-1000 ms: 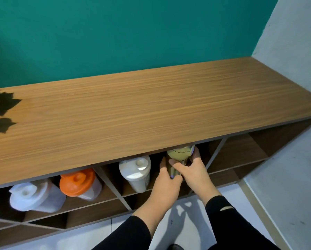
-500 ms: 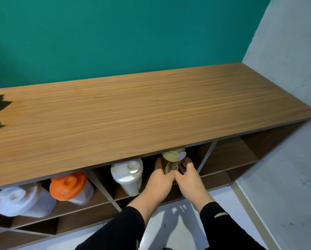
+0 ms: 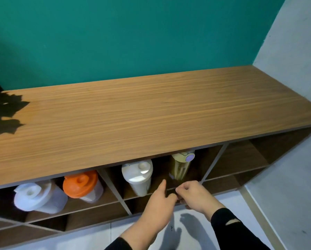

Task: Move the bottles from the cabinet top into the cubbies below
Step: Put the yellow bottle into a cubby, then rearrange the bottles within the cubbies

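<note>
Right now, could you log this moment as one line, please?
yellow bottle: in cubby | left hand: empty | right hand: empty

My left hand [image 3: 158, 204] and right hand [image 3: 196, 195] are bare; I wear black long sleeves [image 3: 237, 231], the right one with a small tear near the cuff.

A single head-worn wide-angle view looks forward and steeply down over the long brown wood-grain cabinet top [image 3: 151, 112], close above it. It faces the teal painted wall [image 3: 133, 33]. The open cubbies [image 3: 237, 159] below show only obliquely, their depths probably shadowed.
</note>
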